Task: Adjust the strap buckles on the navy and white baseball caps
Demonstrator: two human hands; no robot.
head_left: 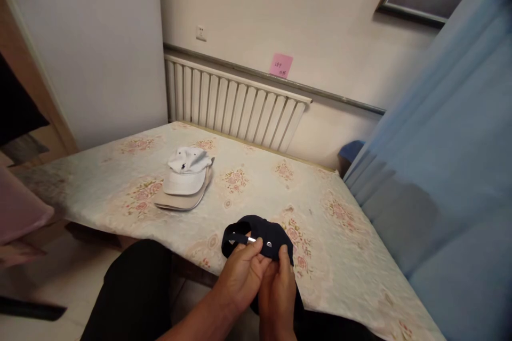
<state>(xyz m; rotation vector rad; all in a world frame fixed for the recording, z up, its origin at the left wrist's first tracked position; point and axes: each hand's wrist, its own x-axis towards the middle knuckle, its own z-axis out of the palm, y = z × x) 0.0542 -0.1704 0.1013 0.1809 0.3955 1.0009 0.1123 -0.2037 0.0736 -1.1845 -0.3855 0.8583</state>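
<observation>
A dark navy baseball cap point(276, 232) is held low over the near edge of the table, its back strap and metal buckle turned toward me. My left hand point(245, 272) pinches the cap by the strap, thumb beside the shiny buckle. The fingers of my right hand point(279, 282) are closed on the cap's lower edge, to the right of the left hand. Part of the brim is hidden below my hands. Farther off to the left, a white cap point(186, 181) with a small dark emblem rests on top of a beige cap point(176, 201).
A flowered cloth covers the table point(256, 197). Behind it are a white radiator point(236, 104), a pink note point(281, 65) and a wall socket point(201, 33). A blue curtain point(452, 144) hangs along the right side. Pink fabric point(20, 208) shows at the left edge.
</observation>
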